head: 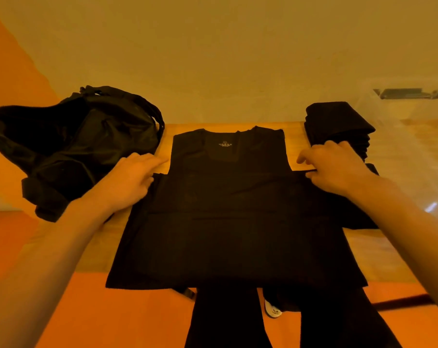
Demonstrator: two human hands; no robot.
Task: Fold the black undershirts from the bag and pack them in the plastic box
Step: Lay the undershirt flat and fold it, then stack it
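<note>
Undershirt spread flat, neck print illegible; right hand pinches armhole.

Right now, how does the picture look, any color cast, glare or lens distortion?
Head view: dim, strong orange cast; the black undershirt shows almost no fabric detail; glare streaks on the clear plastic box; wide-angle lens stretches the forearms near the bottom corners.

Black sleeveless undershirt spread flat, front up, neckline away, hem nearest. Black fabric bag slumped open at left. Stack of folded black undershirts at right, beside clear plastic box.
</note>
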